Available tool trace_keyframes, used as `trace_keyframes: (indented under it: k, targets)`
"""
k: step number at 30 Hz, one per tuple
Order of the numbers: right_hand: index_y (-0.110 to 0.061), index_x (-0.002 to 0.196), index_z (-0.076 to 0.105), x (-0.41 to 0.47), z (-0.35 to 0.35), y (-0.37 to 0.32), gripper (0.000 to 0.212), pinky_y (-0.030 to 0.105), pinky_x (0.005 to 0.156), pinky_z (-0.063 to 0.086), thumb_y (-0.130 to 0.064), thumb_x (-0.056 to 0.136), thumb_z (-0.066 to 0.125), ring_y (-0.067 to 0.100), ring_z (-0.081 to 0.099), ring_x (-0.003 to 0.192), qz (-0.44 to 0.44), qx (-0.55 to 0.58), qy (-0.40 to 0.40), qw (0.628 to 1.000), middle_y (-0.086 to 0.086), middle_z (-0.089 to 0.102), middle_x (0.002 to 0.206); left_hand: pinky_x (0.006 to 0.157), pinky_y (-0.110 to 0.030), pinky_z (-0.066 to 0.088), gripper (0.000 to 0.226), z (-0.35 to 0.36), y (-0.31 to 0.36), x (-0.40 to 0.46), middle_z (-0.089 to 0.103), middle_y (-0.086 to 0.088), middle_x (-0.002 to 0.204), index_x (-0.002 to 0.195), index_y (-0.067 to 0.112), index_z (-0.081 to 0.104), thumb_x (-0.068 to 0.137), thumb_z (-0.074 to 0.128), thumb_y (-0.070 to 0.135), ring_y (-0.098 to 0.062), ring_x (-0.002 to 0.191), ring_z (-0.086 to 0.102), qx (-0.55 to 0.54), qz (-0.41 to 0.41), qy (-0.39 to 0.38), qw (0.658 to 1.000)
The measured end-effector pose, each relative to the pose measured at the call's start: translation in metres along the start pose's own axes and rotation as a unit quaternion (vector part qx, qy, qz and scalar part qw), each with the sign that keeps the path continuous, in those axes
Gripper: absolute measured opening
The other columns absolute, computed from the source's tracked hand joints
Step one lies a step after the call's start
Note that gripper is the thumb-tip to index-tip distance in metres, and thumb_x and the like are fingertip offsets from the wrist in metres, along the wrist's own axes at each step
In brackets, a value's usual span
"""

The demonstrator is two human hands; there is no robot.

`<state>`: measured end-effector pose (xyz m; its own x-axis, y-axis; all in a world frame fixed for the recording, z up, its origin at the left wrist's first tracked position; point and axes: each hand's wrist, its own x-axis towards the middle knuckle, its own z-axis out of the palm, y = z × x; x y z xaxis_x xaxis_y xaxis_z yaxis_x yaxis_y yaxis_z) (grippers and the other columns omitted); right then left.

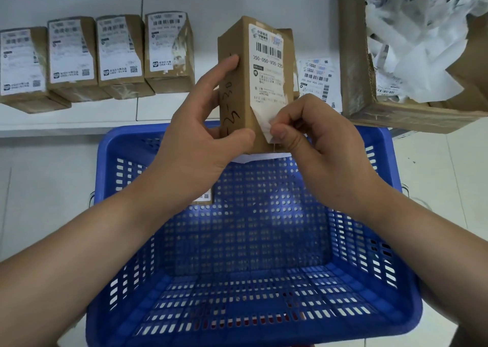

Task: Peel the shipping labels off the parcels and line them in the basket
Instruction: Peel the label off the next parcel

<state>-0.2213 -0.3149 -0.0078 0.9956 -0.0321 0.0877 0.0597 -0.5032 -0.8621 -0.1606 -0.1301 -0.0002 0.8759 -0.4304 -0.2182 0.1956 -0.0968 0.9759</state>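
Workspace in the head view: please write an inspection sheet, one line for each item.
Surface: white shelf above a tiled floor.
Job's things: held parcel, its label lifted at the near corner; blue basket below; four labelled parcels in a row.
Clutter: carton of crumpled paper; loose labels beside it.
Grippers: left hand grips the parcel; right hand pinches the label corner.
Cables: nothing seen.
Surroundings: pale wall.
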Motion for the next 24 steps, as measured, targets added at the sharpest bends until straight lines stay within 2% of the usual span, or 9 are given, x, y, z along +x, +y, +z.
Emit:
trace_keyframes:
  k: [3, 7, 12, 16, 19, 24]
  targets:
    - [-0.015, 0.104, 0.063, 0.000, 0.000, 0.001, 0.007, 0.032, 0.080, 0.053, -0.013, 0.102, 0.057, 0.015, 0.063, 0.091, -0.004, 0.000, 0.019, 1.000, 0.000, 0.066, 0.097, 0.089, -0.037, 0.063, 0.086, -0.001, 0.000, 0.001, 0.052, 0.010, 0.150, 0.156, 0.038, 0.036, 0.091, 0.065, -0.012, -0.011, 0.112, 0.072, 0.024, 0.014, -0.003, 1.000]
    - [-0.014, 0.110, 0.068, 0.003, -0.003, 0.001, 0.013, 0.028, 0.083, 0.054, -0.018, 0.100, 0.062, 0.013, 0.064, 0.094, -0.021, -0.025, 0.061, 0.998, 0.001, 0.065, 0.102, 0.088, -0.023, 0.060, 0.084, -0.001, -0.002, 0.001, 0.044, 0.013, 0.155, 0.155, 0.038, 0.036, 0.091, 0.069, -0.006, 0.007, 0.118, 0.063, 0.073, 0.040, -0.012, 0.996]
    - [-0.012, 0.096, 0.075, 0.005, -0.001, 0.005, 0.018, 0.018, 0.076, 0.049, -0.028, 0.088, 0.078, 0.010, 0.063, 0.083, -0.018, -0.060, 0.060, 0.996, 0.000, 0.067, 0.091, 0.101, -0.028, 0.056, 0.082, 0.003, -0.010, -0.003, 0.044, 0.017, 0.154, 0.159, 0.039, 0.033, 0.091, 0.077, 0.027, -0.010, 0.135, 0.056, 0.122, 0.057, -0.045, 0.990]
    - [-0.011, 0.092, 0.075, 0.005, -0.002, 0.009, 0.011, 0.023, 0.077, 0.051, -0.021, 0.088, 0.077, 0.010, 0.062, 0.084, -0.018, -0.072, 0.043, 0.996, 0.000, 0.067, 0.089, 0.103, -0.034, 0.055, 0.085, 0.002, -0.014, -0.004, 0.043, 0.018, 0.154, 0.159, 0.042, 0.033, 0.092, 0.075, 0.012, -0.013, 0.137, 0.054, 0.153, 0.068, -0.052, 0.985]
    - [-0.012, 0.093, 0.072, 0.005, -0.003, 0.010, 0.008, 0.021, 0.086, 0.048, -0.020, 0.090, 0.075, 0.008, 0.058, 0.097, -0.019, -0.071, 0.030, 0.997, -0.001, 0.060, 0.102, 0.100, -0.034, 0.058, 0.085, 0.002, -0.014, -0.004, 0.045, 0.018, 0.154, 0.158, 0.041, 0.034, 0.090, 0.074, 0.009, -0.014, 0.135, 0.056, 0.147, 0.067, -0.057, 0.985]
    - [-0.010, 0.093, 0.068, 0.005, -0.002, 0.012, 0.008, 0.023, 0.094, 0.050, -0.018, 0.093, 0.071, 0.005, 0.055, 0.110, -0.010, -0.058, 0.021, 0.998, -0.004, 0.051, 0.114, 0.085, -0.019, 0.058, 0.083, 0.002, -0.008, -0.002, 0.046, 0.021, 0.149, 0.156, 0.037, 0.037, 0.089, 0.073, 0.003, -0.012, 0.128, 0.061, 0.116, 0.059, -0.058, 0.990]
